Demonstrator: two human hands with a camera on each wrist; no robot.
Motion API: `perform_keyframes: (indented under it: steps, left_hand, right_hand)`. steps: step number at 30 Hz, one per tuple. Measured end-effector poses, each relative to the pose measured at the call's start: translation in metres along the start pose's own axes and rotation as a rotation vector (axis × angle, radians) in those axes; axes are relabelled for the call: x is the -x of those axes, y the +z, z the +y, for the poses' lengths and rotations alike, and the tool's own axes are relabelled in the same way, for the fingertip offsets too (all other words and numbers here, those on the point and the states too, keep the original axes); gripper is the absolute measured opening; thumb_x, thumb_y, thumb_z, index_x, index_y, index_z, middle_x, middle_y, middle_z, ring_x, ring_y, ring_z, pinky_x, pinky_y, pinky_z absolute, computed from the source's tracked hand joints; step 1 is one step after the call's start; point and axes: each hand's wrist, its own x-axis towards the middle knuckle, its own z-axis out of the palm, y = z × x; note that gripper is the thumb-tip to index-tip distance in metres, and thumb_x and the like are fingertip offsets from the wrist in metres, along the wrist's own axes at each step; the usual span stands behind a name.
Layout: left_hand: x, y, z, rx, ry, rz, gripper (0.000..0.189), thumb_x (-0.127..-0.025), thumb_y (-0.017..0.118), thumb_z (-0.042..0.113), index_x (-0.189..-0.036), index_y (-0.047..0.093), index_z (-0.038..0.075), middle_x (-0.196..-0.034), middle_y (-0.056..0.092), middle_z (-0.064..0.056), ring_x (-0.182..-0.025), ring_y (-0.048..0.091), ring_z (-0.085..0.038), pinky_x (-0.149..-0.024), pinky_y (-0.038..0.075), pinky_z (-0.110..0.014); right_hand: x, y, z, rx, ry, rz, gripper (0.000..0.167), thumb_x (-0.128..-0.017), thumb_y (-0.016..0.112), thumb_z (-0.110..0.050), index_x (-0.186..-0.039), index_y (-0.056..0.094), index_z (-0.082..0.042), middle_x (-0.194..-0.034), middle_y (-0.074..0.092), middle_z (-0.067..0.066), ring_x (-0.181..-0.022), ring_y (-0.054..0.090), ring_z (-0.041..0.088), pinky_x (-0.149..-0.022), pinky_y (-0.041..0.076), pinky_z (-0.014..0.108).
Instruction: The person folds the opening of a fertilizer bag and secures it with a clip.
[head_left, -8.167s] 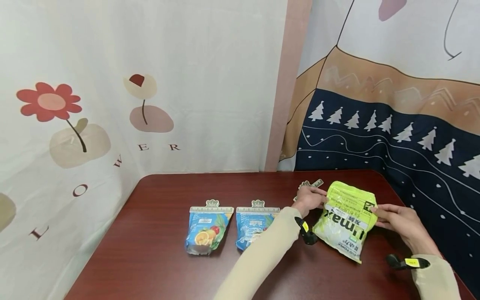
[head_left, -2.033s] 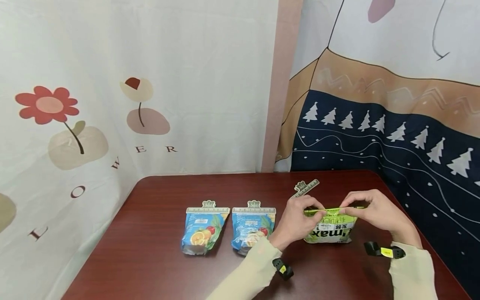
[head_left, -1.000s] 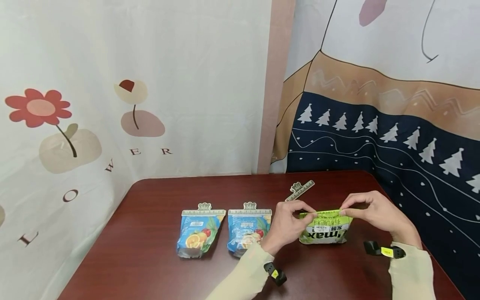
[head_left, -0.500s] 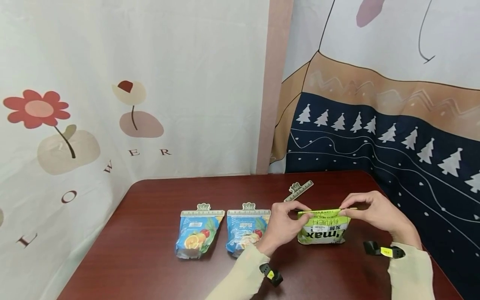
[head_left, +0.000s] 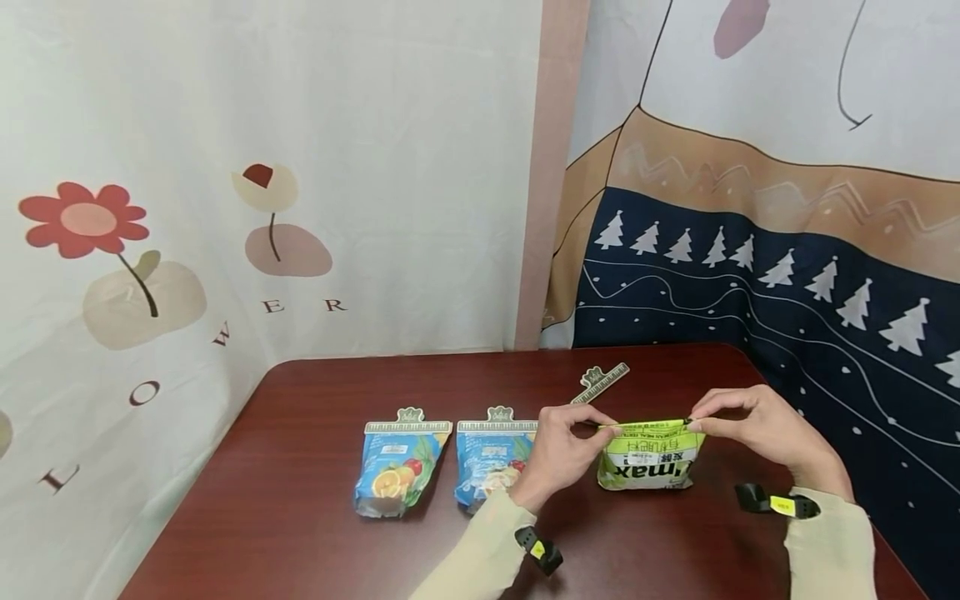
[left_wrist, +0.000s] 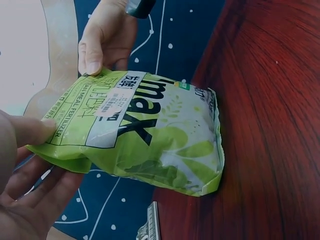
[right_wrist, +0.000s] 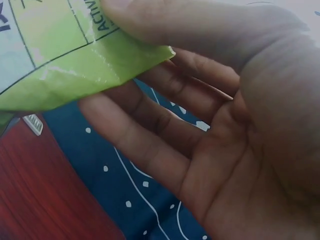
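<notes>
A yellow-green and white fertilizer bag (head_left: 648, 460) stands on the table at the right, its upper edge drawn into a straight line. My left hand (head_left: 561, 454) pinches one top corner between thumb and fingers. At the opposite corner, my right hand (head_left: 776, 435) pinches with thumb and index finger. In the left wrist view the bag (left_wrist: 175, 125) shows its printed front, and the right hand (left_wrist: 107, 37) holds the far corner. The right wrist view has the bag's corner (right_wrist: 75, 70) under the thumb, the other fingers behind it. Just behind the left hand lies a loose bag clip (head_left: 600, 383).
Two blue pouches with fruit prints, the left pouch (head_left: 397, 471) and the right pouch (head_left: 487, 467), lie left of my hands, each with a clip across its top. My left forearm partly covers the right one. Printed curtains (head_left: 420, 208) hang behind the dark red table (head_left: 300, 500).
Earlier the bag lay spread out with my hands at its sides; now it is shorter, its top edge pinched at both corners. Over the last half second the right hand shifts slightly right.
</notes>
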Motion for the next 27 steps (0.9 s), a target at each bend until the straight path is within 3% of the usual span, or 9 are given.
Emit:
perform_keyframes:
  steps: [4, 11, 19, 27]
  left_hand:
    - [0.001, -0.001, -0.001, 0.068, -0.06, -0.014, 0.006, -0.093, 0.077, 0.02, -0.095, 0.08, 0.015, -0.089, 0.079, 0.0, -0.071, 0.069, 0.004, -0.064, 0.058, -0.019]
    - [0.003, -0.008, -0.002, 0.135, -0.101, -0.014, 0.005, -0.092, 0.077, 0.015, -0.097, 0.08, 0.013, -0.091, 0.08, -0.004, -0.078, 0.074, -0.004, -0.07, 0.061, -0.022]
    - [0.001, -0.011, 0.0, 0.07, -0.164, -0.013, 0.004, -0.091, 0.079, 0.021, -0.092, 0.083, 0.019, -0.086, 0.079, 0.005, -0.07, 0.066, 0.002, -0.053, 0.043, -0.016]
    - [-0.005, -0.014, -0.001, 0.126, -0.19, -0.103, 0.008, -0.091, 0.079, 0.018, -0.096, 0.08, 0.012, -0.09, 0.079, -0.005, -0.075, 0.072, -0.003, -0.069, 0.059, -0.02]
  right_hand:
    - [0.001, 0.0, 0.002, -0.008, 0.046, -0.009, 0.01, -0.089, 0.081, -0.03, -0.094, 0.081, -0.021, -0.099, 0.077, -0.002, -0.09, 0.067, 0.009, -0.074, 0.057, 0.027]
    - [0.006, -0.004, 0.006, -0.02, 0.097, 0.002, 0.014, -0.091, 0.079, -0.031, -0.098, 0.081, -0.019, -0.1, 0.078, -0.003, -0.09, 0.068, 0.008, -0.075, 0.057, 0.027]
    - [0.005, -0.005, 0.013, -0.047, 0.095, 0.026, 0.016, -0.091, 0.079, -0.028, -0.098, 0.082, -0.015, -0.098, 0.079, -0.003, -0.092, 0.068, 0.005, -0.077, 0.057, 0.025]
    - [0.005, -0.006, 0.017, -0.1, 0.054, 0.015, 0.019, -0.091, 0.079, -0.022, -0.1, 0.081, -0.006, -0.097, 0.079, -0.007, -0.093, 0.069, 0.006, -0.077, 0.058, 0.025]
